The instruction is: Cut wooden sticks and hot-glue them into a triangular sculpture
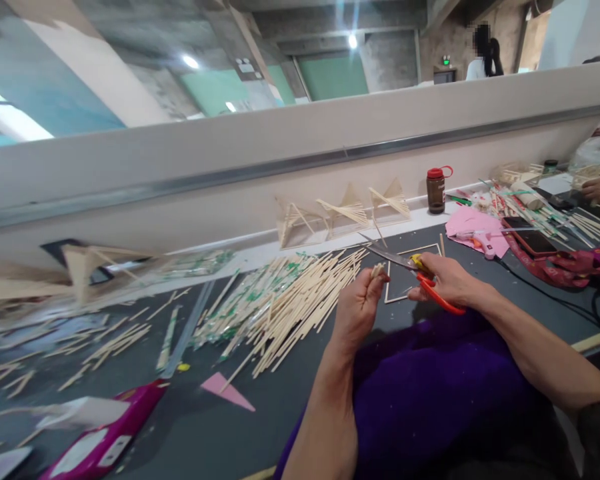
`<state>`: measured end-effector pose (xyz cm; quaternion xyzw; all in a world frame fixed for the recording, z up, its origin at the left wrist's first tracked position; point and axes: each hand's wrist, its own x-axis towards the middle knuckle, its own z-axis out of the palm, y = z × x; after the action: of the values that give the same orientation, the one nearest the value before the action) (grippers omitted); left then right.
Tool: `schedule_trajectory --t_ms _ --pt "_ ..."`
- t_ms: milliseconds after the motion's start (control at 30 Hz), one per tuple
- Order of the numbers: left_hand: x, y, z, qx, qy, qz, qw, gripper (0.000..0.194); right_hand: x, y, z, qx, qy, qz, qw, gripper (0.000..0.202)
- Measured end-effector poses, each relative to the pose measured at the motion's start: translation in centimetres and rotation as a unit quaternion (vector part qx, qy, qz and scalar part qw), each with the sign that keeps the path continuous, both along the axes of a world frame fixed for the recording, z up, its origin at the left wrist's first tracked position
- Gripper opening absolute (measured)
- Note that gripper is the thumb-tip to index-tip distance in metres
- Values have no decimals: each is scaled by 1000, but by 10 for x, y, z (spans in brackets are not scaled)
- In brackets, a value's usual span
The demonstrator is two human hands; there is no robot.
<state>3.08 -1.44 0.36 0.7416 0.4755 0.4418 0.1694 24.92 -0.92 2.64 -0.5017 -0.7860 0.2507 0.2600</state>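
On the dark desk (pixel 180 433), a loose pile of pale wooden sticks (pixel 305 303) lies just left of the left hand (pixel 359 303), whose fingers pinch tightly around a small bunch of stick ends (pixel 377 269). Right of these, the scissors (pixel 393 256) slant left and away, their blades close by the bunch, though contact is unclear, above a flat stick frame (pixel 400 299). The right hand (pixel 445 280) is curled around the red scissor handles.

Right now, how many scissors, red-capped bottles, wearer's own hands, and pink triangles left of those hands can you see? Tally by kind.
Scissors: 1
Red-capped bottle: 1
Wearer's left hand and right hand: 2
Pink triangle: 1
Total: 5
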Motion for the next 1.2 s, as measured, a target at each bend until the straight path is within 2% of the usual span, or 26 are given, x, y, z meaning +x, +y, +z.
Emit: schedule_trajectory --t_ms 167,400,633,767,933,1067,1200 --pt "-3 1 -1 23 -7 20 1000 36 -1 -2 0 51 -57 -5 997 51" --pt "-1 -5 8 31 10 8 999 30 -1 -1 -2 77 -74 20 994 50" --pt "-5 -1 1 31 28 12 999 37 2 -2 1 40 -75 57 995 52" --pt "-3 -5 6 21 53 9 998 34 4 -3 2 5 -90 61 994 56" --pt "-2 -7 10 47 64 15 997 32 3 -5 4 -2 -113 67 991 59" --pt "-2 -6 8 48 71 11 996 32 2 -3 3 -2 -118 68 991 57" --pt "-1 -6 7 36 75 14 996 33 4 2 -4 6 -113 71 991 38"
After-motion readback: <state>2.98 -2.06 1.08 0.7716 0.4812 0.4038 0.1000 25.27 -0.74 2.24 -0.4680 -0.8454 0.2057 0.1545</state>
